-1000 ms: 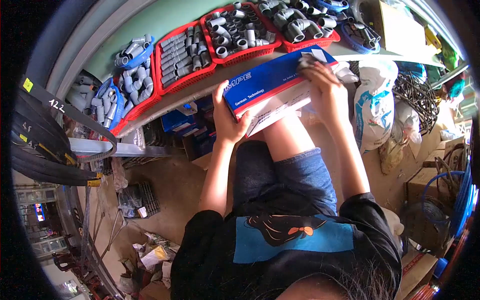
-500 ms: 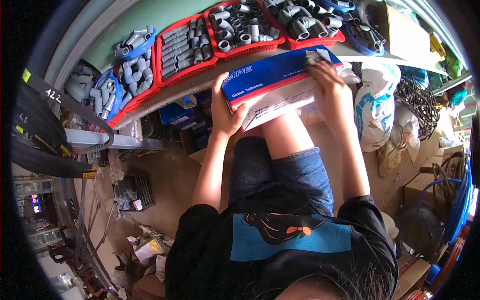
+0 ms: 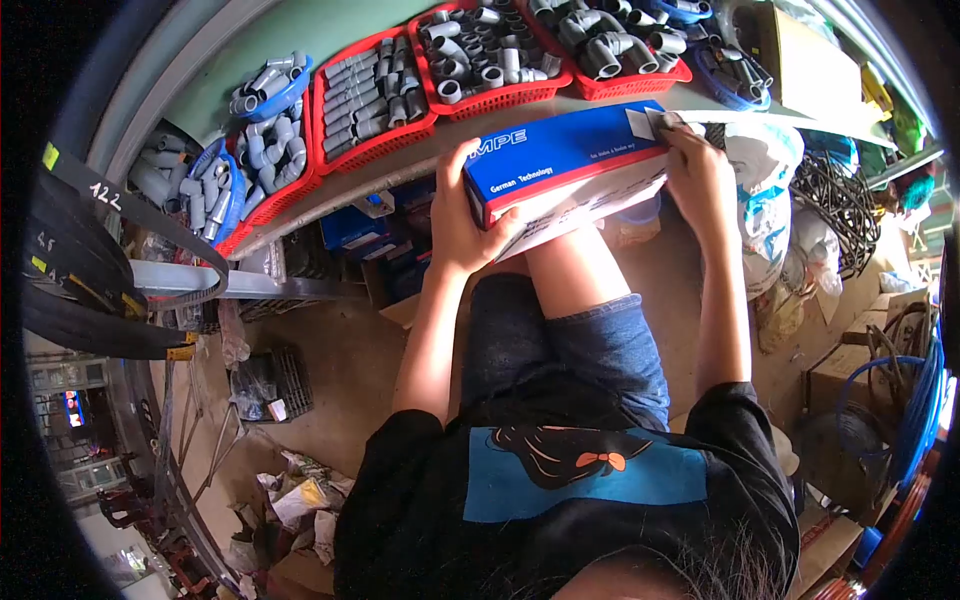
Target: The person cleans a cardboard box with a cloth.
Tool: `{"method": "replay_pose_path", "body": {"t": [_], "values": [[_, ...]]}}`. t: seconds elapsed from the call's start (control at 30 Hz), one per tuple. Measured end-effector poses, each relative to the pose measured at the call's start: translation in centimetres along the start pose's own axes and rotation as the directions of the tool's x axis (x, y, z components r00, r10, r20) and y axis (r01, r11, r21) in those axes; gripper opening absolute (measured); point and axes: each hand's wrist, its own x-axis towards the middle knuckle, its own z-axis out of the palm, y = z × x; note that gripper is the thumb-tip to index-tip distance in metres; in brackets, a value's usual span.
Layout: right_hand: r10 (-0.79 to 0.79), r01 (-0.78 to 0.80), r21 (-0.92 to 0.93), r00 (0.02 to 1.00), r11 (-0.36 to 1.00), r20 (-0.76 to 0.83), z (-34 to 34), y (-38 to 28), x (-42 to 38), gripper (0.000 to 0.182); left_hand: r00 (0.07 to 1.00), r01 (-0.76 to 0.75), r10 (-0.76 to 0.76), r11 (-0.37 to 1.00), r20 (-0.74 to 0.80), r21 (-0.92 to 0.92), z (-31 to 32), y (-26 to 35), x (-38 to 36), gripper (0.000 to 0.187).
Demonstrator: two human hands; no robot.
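A blue, red and white box [image 3: 570,155] is over the person's legs [image 3: 577,268], by the worktop [image 3: 465,134]. The left hand [image 3: 462,225] has its fingers curled around one end. The right hand [image 3: 703,185] has bent fingers at the other end; I can't tell if they grip it. Grey pipe bits [image 3: 485,50] fill red baskets [image 3: 505,101].
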Motion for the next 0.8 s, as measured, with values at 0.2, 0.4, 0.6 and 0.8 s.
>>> {"method": "replay_pose_path", "body": {"t": [0.2, 0.4, 0.6, 0.8], "values": [[-0.284, 0.284, -0.011, 0.959, 0.959, 0.001, 1.7, -7.4, -4.1, 0.032, 0.999, -0.035, 0.035, 0.996, 0.001, 0.078, 0.4, 0.8, 0.3, 0.086], [-0.488, 0.486, 0.210, 0.872, 0.848, -0.048, 2.1, -13.3, -7.4, 0.038, 0.995, -0.070, 0.076, 0.993, -0.065, 0.098, 0.5, 1.4, 0.0, 0.085], [-0.460, 0.432, 0.296, 0.888, 0.852, 0.029, 0.8, -11.3, -6.0, 0.032, 0.997, -0.025, 0.032, 0.996, -0.070, 0.087, 0.3, 1.2, -0.9, 0.085], [-0.149, 0.130, 0.153, 0.982, 0.980, 0.120, 0.0, -3.9, -1.3, 0.034, 0.997, 0.069, -0.070, 0.997, -0.030, -0.040, -0.2, 0.9, -1.0, 0.088]]}}
